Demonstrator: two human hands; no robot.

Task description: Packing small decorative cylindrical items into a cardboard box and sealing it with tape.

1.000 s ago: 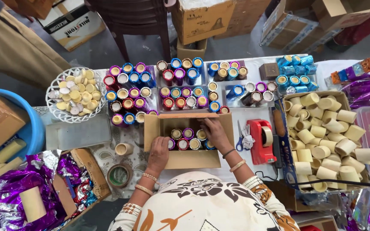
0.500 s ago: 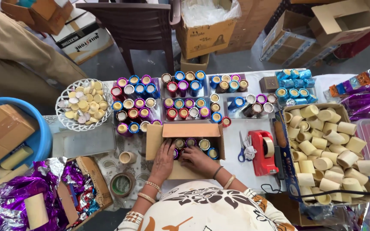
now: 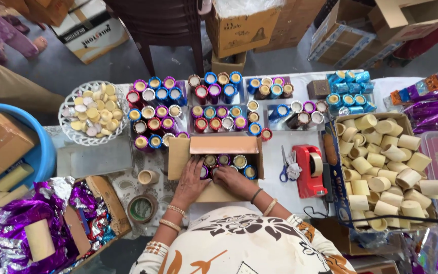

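open brown carton (image 3: 214,167) | table centre (foil-wrapped tubes (image 3: 231,162) inside)

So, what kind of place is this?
Probably a small packing workshop. Both hands rest in an open cardboard box of foil-wrapped tubes, with a carton of bare cardboard tubes and a red tape dispenser beside it.

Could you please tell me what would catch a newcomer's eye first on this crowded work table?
Rows of shiny foil-wrapped cylinders in pink, blue and red fill the table's middle. Below them, the left hand and right hand rest inside a small open cardboard box holding a few cylinders. At right, a carton of bare cream tubes.
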